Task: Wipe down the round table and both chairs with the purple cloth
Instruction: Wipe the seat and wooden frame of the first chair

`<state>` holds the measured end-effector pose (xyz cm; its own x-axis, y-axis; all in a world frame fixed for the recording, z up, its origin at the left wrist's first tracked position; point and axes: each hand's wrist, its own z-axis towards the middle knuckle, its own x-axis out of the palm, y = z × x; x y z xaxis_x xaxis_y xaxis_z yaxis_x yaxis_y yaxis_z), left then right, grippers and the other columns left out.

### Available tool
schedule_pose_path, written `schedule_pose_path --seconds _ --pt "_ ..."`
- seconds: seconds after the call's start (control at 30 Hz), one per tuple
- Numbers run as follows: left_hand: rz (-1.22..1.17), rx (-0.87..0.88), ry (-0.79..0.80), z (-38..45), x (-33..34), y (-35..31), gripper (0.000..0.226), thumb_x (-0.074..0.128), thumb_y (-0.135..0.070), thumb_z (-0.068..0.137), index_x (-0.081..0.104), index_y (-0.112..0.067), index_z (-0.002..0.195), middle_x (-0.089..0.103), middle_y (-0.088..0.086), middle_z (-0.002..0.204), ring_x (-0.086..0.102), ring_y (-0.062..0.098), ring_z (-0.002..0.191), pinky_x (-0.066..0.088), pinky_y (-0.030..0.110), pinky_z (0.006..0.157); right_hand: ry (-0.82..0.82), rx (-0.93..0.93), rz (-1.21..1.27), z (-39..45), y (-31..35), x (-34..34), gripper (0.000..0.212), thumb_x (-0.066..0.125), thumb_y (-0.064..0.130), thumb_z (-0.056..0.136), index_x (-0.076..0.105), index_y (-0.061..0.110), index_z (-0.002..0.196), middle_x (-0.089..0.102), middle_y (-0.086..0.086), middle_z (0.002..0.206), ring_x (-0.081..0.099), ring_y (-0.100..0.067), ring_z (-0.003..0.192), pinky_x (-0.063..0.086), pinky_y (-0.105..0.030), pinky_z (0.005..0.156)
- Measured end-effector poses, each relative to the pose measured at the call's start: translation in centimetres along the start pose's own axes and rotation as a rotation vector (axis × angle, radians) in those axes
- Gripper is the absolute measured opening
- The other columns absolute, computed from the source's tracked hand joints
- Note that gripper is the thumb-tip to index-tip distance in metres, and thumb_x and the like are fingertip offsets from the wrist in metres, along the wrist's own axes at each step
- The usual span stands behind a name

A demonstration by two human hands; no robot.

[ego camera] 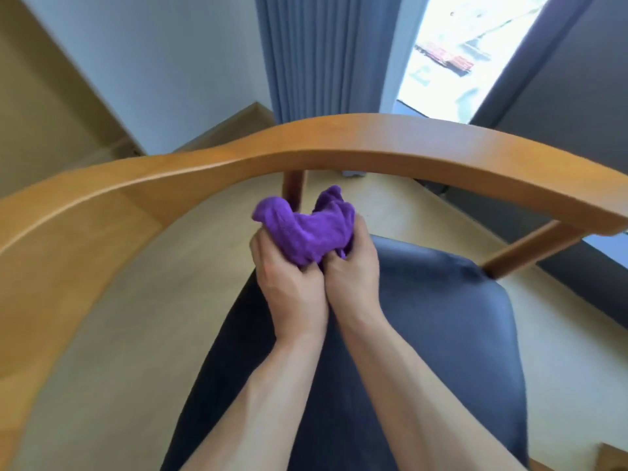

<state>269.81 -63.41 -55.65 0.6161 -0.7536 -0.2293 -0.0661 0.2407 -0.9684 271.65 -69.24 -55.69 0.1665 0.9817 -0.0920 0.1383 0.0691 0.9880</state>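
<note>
Both grips are closed on the same item. The left hand (289, 283) and the right hand (353, 266) sit side by side, knuckles touching, with the fingers of each curled around a bunched purple microfibre cloth (302, 232). The cloth bulges out of the hands toward 12 o'clock in two loose lobes. It is held in the air and touches no surface.

Below the hands, from 6 o'clock to 3 o'clock, lies the dark blue padded seat (441, 328) of a wooden armchair. The curved honey-coloured wooden backrest rail (339, 144) arcs from 9 o'clock over 12 o'clock to 3 o'clock, just beyond the cloth. One wooden strut (294, 188) drops from the rail directly behind the cloth; a second strut (530, 249) stands at 3 o'clock. Further out are a grey-blue pleated curtain (323, 56) and a bright window (469, 52) at 1 o'clock. The round desk is not in view.

Judged step: re-bunching the cloth before wiping this chair.

Risks from here:
- A tightly wadded cloth presents little contact area, so the rail or seat may be covered only in streaks.
- The loose lobes may snag on the strut behind them during a stroke along the rail.
- Release by one hand while the other holds loosely may drop the cloth onto the seat or floor.
- The struts and the rail underside are easily skipped.
</note>
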Motion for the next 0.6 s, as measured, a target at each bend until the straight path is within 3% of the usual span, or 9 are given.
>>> schedule_pose_path --seconds 0.07,0.13,0.2,0.3,0.4,0.5,0.6 --pt "0.048 0.042 -0.075 2.6 -0.4 -0.1 0.043 0.064 0.007 0.080 0.058 0.000 0.121 0.059 0.011 0.113 0.058 0.020 0.106 0.039 0.007 0.090 0.019 -0.010 0.034 1.6 0.6 2.3 0.062 0.047 -0.014 0.076 0.060 0.026 0.121 0.069 0.015 0.099 0.063 0.004 0.091 0.048 -0.012 0.079" --pt "0.058 0.054 -0.062 5.3 -0.3 -0.2 0.048 0.064 0.006 0.078 0.056 0.004 0.126 0.060 0.017 0.121 0.057 0.027 0.116 0.042 0.022 0.101 0.013 -0.024 0.084 3.2 1.6 4.1 0.065 0.047 -0.016 0.076 0.055 0.020 0.131 0.068 0.005 0.115 0.062 -0.005 0.108 0.049 -0.023 0.098" --pt "-0.021 0.044 0.016 7.3 0.4 -0.2 0.052 0.067 0.004 0.078 0.053 0.005 0.128 0.060 0.019 0.128 0.057 0.030 0.122 0.042 0.035 0.108 -0.011 -0.054 0.149 4.9 2.1 5.1 0.056 0.048 -0.015 0.077 0.055 0.010 0.126 0.066 -0.006 0.117 0.063 -0.017 0.111 0.048 -0.038 0.106" --pt "-0.130 -0.034 0.174 9.0 1.2 0.5 0.045 0.070 -0.005 0.082 0.058 0.000 0.125 0.066 0.013 0.124 0.062 0.024 0.117 0.047 0.041 0.104 0.027 -0.090 0.149 6.7 1.8 4.9 0.048 0.049 -0.001 0.069 0.058 0.003 0.115 0.068 -0.012 0.110 0.065 -0.021 0.104 0.052 -0.042 0.100" --pt "-0.058 -0.003 0.267 10.2 1.8 1.9 0.042 0.069 -0.010 0.082 0.059 -0.006 0.123 0.065 0.010 0.125 0.061 0.023 0.117 0.048 0.042 0.103 0.073 -0.097 0.055 8.2 0.9 4.5 0.052 0.044 0.005 0.065 0.058 -0.001 0.114 0.067 -0.020 0.111 0.064 -0.031 0.107 0.051 -0.051 0.098" --pt "0.009 0.094 0.273 10.5 2.1 3.0 0.049 0.065 -0.012 0.079 0.056 -0.008 0.127 0.062 0.012 0.126 0.059 0.026 0.119 0.048 0.044 0.102 0.075 -0.140 -0.019 9.1 0.1 4.6 0.045 0.044 0.007 0.068 0.059 0.010 0.110 0.067 -0.017 0.110 0.063 -0.033 0.103 0.052 -0.053 0.094" --pt "0.097 0.137 0.305 10.7 1.9 4.8 0.045 0.068 -0.024 0.089 0.054 -0.019 0.132 0.061 0.002 0.127 0.059 0.019 0.118 0.052 0.041 0.095 0.123 -0.204 -0.118 8.5 -1.8 4.7 0.035 0.043 0.005 0.073 0.054 0.024 0.101 0.065 -0.012 0.105 0.060 -0.023 0.094 0.052 -0.042 0.083"
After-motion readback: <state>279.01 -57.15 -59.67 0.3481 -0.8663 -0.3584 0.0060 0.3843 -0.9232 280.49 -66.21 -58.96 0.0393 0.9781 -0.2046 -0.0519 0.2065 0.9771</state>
